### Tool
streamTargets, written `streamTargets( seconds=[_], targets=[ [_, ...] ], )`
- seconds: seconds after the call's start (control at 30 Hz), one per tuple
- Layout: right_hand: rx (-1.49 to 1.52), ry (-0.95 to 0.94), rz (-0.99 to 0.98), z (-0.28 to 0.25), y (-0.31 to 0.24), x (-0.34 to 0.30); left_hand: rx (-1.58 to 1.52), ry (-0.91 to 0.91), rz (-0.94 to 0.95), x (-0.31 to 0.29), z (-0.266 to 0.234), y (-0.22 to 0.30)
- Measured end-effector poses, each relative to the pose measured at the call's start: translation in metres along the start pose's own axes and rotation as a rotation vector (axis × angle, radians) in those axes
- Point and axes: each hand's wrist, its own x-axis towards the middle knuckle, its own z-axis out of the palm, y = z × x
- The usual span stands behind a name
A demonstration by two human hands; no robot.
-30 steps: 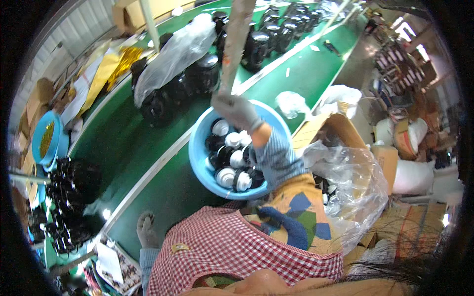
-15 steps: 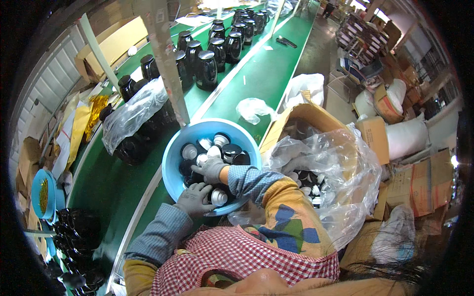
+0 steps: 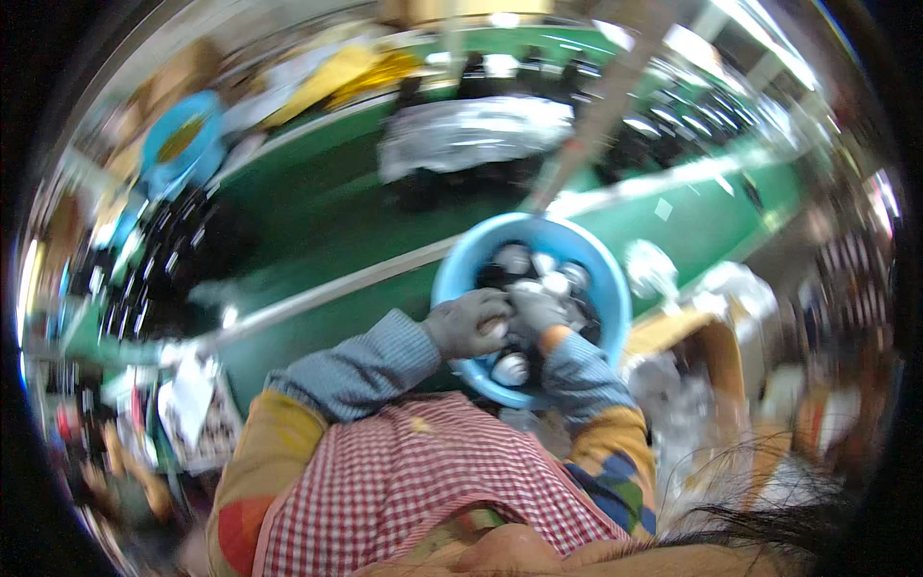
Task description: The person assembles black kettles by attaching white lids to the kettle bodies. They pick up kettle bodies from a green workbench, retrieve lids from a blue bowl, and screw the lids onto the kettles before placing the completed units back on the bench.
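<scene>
Two gloved hands working over a light-blue basin [image 3: 615, 279], which is standing on the green surface [image 3: 317, 338] directly in front of the wearer and slightly right of the body's midline. The left hand [image 3: 461, 325] is crossing the basin's left rim, its forearm slanting in from the lower left; the right hand [image 3: 538, 312] is lying inside the rim, its forearm rising from the lower right. Black-and-white caps [image 3: 556, 284] are filling the basin's floor, the greater part of them lying beyond the hands and toward the right, so that the right hand is sitting nearer to this group. A single ribbed white cap [image 3: 511, 369] is lying on the wearer's side of both hands, below the gap between them, close to the basin's near wall; blur is hiding its exact axis. The left hand is standing half curled, its fingers bending about a pale rounded piece [image 3: 494, 328], apparently a cap, though whether it is gripping or merely touching it cannot be told. The right hand is pointing its fingers leftward and downward among the caps; its fingertips are being hidden, so its opening and any hold cannot be told.
</scene>
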Motion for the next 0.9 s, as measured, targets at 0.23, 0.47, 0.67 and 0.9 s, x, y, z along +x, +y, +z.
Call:
streamTargets(
  seconds=[0.23,0.47,0.67,0.9],
  targets=[
    [0.102,0.165,0.017,0.02,0.011,-0.013,-1.251,0.477,-0.561,-0.158,-0.082,-0.044],
    [-0.121,0.152,0.112,0.017,0.001,-0.006,-1.325,1.172,-0.601,-0.307,-0.087,-0.059],
    [-0.015,0.177,0.209,0.02,-0.002,0.01,-0.887,1.471,-0.631,-0.373,-0.178,-0.114],
    [0.354,0.511,0.33,0.006,0.035,-0.013,-0.504,1.672,-0.504,-0.399,-0.336,-0.19]
  ],
)
